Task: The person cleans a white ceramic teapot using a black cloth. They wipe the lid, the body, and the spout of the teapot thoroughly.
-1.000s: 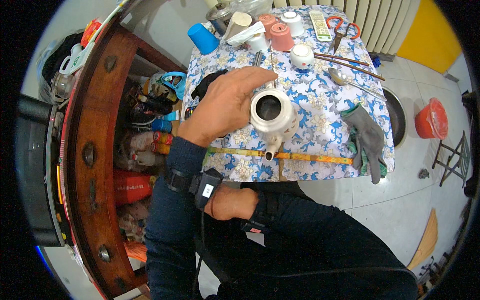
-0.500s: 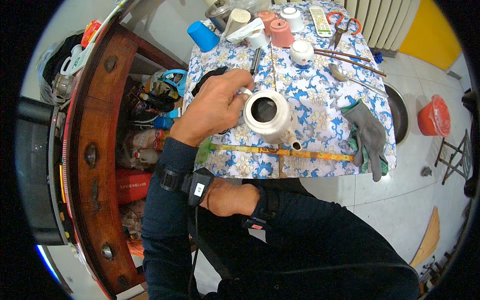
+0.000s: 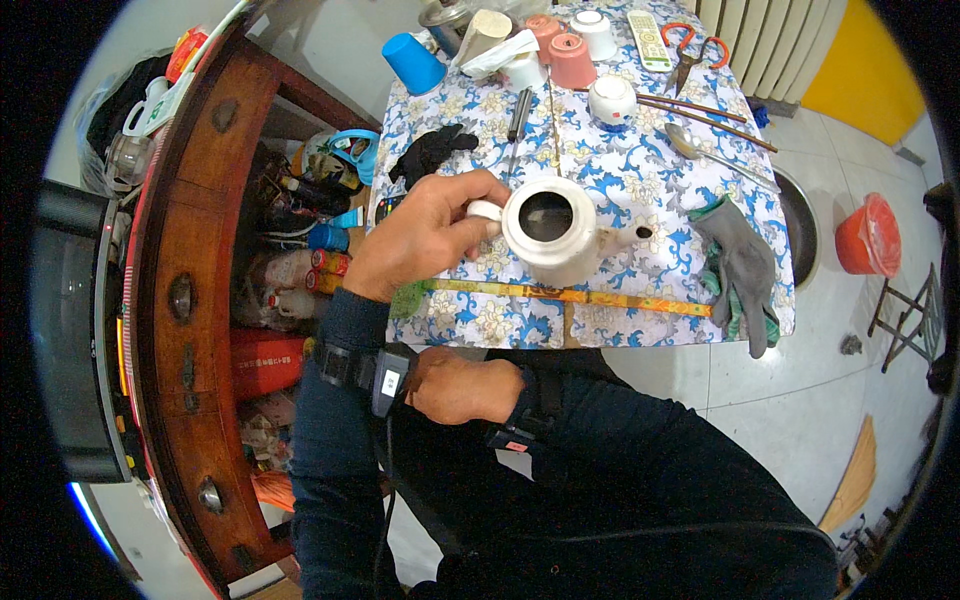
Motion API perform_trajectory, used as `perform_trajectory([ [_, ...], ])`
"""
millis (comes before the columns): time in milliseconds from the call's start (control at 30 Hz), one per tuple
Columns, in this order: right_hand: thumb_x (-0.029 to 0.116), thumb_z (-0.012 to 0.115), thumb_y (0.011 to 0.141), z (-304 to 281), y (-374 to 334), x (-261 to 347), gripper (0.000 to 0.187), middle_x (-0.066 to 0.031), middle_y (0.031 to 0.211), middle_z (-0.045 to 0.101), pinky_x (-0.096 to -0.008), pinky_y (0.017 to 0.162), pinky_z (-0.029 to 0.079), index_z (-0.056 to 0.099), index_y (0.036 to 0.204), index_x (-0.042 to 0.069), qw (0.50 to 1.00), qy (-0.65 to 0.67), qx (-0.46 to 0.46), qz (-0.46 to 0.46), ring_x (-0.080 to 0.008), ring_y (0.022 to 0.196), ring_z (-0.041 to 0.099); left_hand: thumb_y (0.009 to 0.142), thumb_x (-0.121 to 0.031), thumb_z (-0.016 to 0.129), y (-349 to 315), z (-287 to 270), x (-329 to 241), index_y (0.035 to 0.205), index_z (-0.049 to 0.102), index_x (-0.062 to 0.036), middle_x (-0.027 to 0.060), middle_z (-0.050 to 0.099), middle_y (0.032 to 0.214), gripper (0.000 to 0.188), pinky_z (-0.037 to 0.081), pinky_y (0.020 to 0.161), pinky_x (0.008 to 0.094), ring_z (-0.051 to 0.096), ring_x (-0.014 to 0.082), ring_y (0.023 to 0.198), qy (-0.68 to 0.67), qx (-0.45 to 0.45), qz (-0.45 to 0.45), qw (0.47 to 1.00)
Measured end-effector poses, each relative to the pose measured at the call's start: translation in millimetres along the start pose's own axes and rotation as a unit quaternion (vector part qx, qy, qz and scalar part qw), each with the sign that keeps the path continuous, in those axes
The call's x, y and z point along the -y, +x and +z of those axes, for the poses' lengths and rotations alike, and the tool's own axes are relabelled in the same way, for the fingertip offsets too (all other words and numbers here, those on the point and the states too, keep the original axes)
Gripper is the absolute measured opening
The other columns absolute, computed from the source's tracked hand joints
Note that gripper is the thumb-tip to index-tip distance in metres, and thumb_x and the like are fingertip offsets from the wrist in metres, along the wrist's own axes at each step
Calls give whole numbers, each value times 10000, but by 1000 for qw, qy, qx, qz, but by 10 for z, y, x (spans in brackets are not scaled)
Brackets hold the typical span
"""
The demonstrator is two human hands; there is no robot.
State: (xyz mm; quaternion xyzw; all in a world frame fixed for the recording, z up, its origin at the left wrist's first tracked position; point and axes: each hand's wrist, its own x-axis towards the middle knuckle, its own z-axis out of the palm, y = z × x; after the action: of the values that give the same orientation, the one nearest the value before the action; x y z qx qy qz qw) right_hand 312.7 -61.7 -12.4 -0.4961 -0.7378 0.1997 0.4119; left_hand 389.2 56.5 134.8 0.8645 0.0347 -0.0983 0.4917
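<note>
My left hand [image 3: 432, 232] is closed on the handle of a white teapot [image 3: 560, 262]. No lid covers the teapot, so its dark inside shows through the round mouth. Its spout points right, over the flowered tablecloth. Whether the base touches the cloth I cannot tell. My right hand [image 3: 465, 388] lies low by my lap, partly behind my left wrist, which hides its fingers. A long yellow patterned stick [image 3: 590, 297] with green mesh [image 3: 408, 300] at its left end lies along the near edge. Beyond my left hand is a crumpled black cloth item [image 3: 432, 152].
Grey-green gloves [image 3: 742, 268] hang over the near right corner. Toward the back stand a blue cup [image 3: 414, 66], pink cups [image 3: 572, 62] and a white cup [image 3: 611, 100]. A spoon [image 3: 715, 158], chopsticks, scissors [image 3: 688, 66] and a remote [image 3: 650, 42] lie right. A wooden cabinet [image 3: 190, 250] stands left.
The teapot has shifted slightly right, and its spout has swung from pointing toward me to pointing right. My left hand has kept hold of the handle. The right hand has barely moved.
</note>
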Motion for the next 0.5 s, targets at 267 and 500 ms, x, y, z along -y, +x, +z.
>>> perform_trajectory([
  [267,140,653,939,-138,61,105,245,-219,1085,748,-514,934,578,703,1152,31,983,80,68,148,-434,1059,718,1043,-164,703,-122,243,142,1034,735,-14,14,677,732,153,448,530,261,588,66,613,-82,-80,-56,992],
  [500,177,732,917,-32,-209,1,455,-248,1323,693,-452,1167,455,676,1337,11,960,206,42,185,-406,1319,613,1118,-215,655,-165,481,194,1018,683,-32,20,689,827,211,445,536,229,579,61,639,-201,-94,18,975],
])
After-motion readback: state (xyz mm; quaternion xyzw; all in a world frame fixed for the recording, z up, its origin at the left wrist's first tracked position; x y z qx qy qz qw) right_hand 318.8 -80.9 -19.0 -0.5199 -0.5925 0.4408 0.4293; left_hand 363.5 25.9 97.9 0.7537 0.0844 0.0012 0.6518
